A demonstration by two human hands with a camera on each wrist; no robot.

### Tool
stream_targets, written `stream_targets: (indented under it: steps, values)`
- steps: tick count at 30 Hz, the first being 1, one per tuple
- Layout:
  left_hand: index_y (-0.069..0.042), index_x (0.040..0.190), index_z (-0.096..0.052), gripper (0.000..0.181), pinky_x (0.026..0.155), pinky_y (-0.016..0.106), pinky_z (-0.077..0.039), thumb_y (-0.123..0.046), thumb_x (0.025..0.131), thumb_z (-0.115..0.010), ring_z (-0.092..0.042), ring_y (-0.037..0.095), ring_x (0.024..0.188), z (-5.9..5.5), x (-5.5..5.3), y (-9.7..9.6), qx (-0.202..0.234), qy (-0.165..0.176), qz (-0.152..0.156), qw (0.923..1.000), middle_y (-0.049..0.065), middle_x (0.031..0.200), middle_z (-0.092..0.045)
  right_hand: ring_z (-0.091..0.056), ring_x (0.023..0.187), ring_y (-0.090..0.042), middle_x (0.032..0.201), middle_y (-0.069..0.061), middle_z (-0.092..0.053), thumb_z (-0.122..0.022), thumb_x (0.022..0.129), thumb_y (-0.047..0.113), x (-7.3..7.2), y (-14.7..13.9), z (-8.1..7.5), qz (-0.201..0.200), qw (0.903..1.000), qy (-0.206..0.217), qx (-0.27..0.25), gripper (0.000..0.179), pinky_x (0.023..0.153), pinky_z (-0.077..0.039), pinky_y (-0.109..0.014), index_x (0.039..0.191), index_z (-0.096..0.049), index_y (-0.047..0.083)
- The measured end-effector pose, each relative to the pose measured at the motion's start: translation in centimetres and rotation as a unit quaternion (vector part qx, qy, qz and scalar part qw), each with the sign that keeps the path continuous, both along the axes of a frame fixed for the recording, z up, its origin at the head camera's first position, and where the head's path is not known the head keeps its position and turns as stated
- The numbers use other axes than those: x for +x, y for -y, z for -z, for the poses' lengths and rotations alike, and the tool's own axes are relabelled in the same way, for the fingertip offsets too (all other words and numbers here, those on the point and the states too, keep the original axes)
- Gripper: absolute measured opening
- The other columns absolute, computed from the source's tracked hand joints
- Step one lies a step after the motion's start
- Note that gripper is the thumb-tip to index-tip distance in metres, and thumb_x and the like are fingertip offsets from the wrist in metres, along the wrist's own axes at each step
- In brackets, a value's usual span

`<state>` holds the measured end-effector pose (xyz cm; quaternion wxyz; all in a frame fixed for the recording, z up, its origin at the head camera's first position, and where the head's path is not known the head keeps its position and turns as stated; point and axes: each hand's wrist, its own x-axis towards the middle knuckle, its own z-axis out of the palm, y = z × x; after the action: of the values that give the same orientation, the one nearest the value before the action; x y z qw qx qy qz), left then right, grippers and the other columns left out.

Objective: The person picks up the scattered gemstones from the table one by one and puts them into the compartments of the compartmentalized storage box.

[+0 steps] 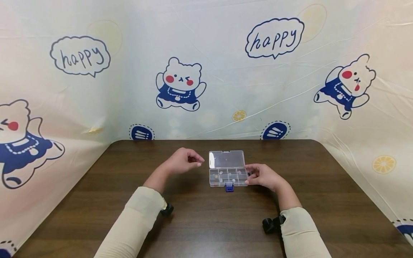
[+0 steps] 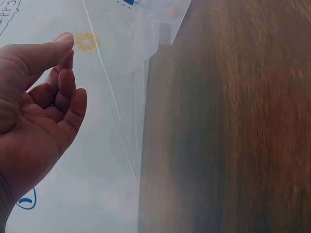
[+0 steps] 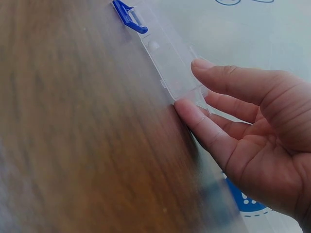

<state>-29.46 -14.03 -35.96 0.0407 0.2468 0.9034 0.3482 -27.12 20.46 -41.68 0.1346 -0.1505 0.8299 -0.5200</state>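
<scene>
A clear plastic compartment box (image 1: 214, 181) lies on the table with its lid (image 1: 227, 159) raised at the back. Several small pieces, some pale, sit in its compartments. A blue latch (image 1: 229, 187) hangs at the front edge. My right hand (image 1: 265, 177) grips the box's right end, thumb and fingers around the corner; the right wrist view shows the fingertips at the clear wall (image 3: 177, 73). Left of the box, my left hand (image 1: 184, 161) hovers with loosely bent fingers, thumb near the index finger. Nothing shows between them in the left wrist view.
The brown wooden table (image 1: 200, 218) extends on all sides of the box. Behind it hangs a pale cloth (image 1: 222, 89) printed with bears and lettering. Dark wrist cameras (image 1: 271, 225) are strapped at both sleeves.
</scene>
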Motion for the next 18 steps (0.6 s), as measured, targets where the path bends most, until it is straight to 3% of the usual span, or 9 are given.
stream_targets:
  steps: [16,18]
  values:
    - [-0.011,0.1,-0.076,0.013,0.074,0.03,-0.053,-0.012,0.087,-0.074,-0.058,0.02,0.082,0.1,0.0,-3.1,0.016,-0.012,0.037,0.9991,-0.005,0.092,-0.068,-0.062,0.093,-0.024,0.125,-0.025,-0.056,-0.076,0.082,0.0,0.2,0.1,-0.3,0.005,1.0,0.003,0.003,0.064,0.079,-0.055,-0.031,0.138,-0.047,-0.007]
    - [-0.01,0.102,-0.076,0.014,0.074,0.029,-0.053,-0.012,0.088,-0.074,-0.058,0.019,0.083,0.1,0.0,-3.6,0.018,-0.012,0.047,0.9986,-0.005,0.093,-0.068,-0.061,0.093,-0.025,0.125,-0.027,-0.055,-0.075,0.082,-0.002,0.7,0.4,-1.0,0.006,1.0,0.005,0.004,0.062,0.079,-0.055,-0.031,0.138,-0.046,-0.008]
